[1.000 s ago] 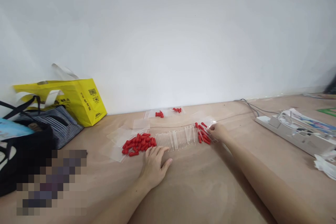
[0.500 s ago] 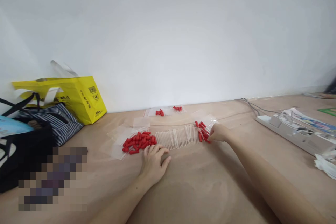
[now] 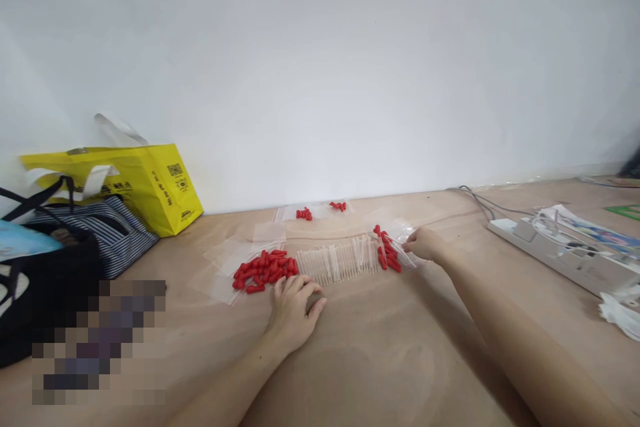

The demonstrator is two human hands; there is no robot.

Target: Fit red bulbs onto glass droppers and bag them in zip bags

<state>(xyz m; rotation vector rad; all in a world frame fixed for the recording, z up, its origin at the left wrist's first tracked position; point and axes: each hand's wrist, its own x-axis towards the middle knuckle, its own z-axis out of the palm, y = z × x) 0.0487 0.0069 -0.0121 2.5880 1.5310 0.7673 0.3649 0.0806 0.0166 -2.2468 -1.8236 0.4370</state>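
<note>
Brown tabletop (image 3: 370,353) against white wall (image 3: 350,93), yellow bag (image 3: 173,193) at left. Left hand (image 3: 294,312): open, fingers loosely spread, resting by the near edge of the clear sticks (image 3: 337,262), between two red piles. Right hand (image 3: 423,245): fingers bent, nearly closed, at plastic sleeve (image 3: 400,230) beside right red pile (image 3: 389,257); can't tell its grip.

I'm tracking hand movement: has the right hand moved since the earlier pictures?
Yes, slightly: the right hand is now a little nearer the white power strip.
</note>
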